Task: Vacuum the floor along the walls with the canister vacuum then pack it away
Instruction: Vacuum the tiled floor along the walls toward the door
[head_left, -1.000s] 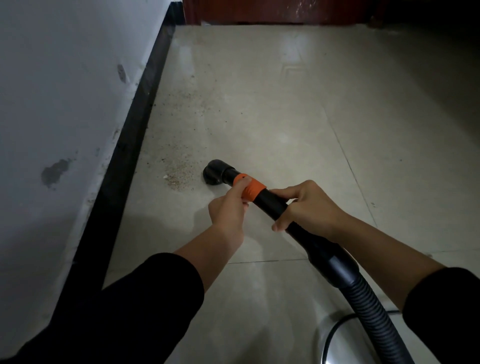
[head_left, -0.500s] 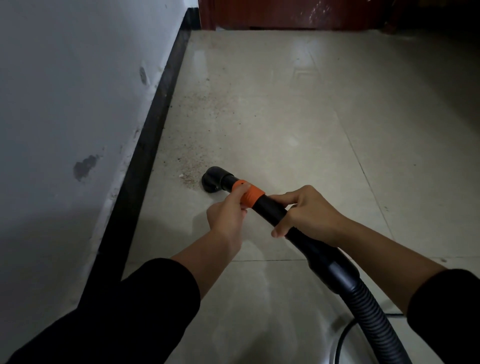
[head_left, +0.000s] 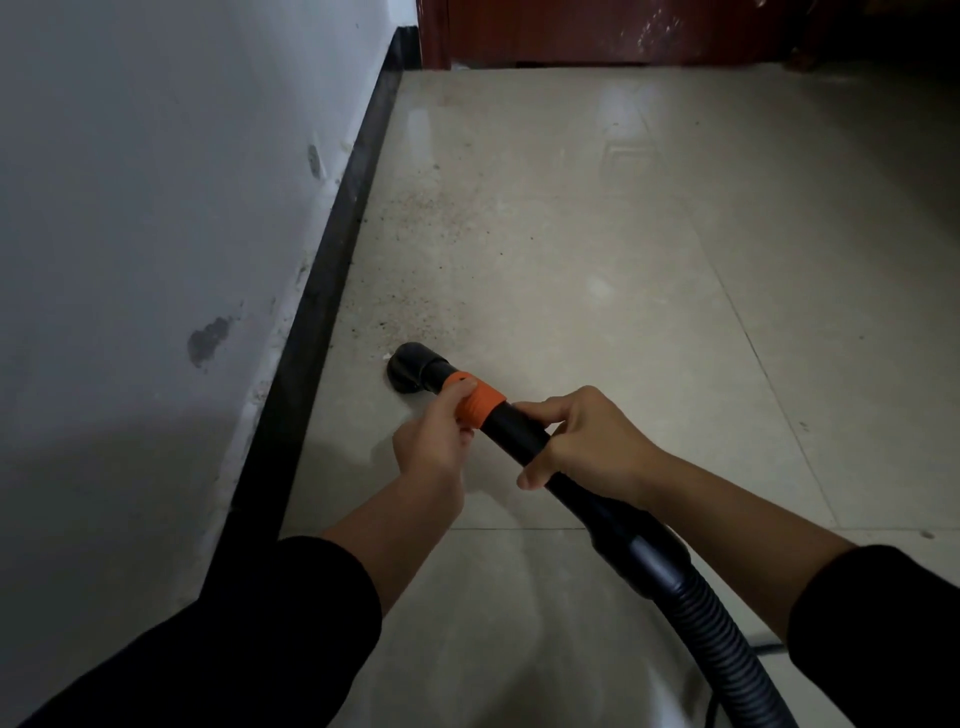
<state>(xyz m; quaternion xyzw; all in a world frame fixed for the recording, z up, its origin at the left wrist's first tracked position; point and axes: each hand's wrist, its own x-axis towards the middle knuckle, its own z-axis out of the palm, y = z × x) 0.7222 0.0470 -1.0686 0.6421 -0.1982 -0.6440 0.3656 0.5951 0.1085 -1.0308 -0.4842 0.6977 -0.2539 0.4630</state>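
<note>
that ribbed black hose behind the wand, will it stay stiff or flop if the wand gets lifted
The ribbed hose probably flops and trails: it already curves away behind the rigid wand. Its corrugations suggest easy bending without kinking. It would likely drag along the tiled floor rather than lift clear.

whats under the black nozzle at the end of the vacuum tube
The nozzle rests on the beige tile floor, with gritty debris spread just beyond it along the black baseboard. What lies directly beneath its mouth is hidden by the nozzle itself.
</note>
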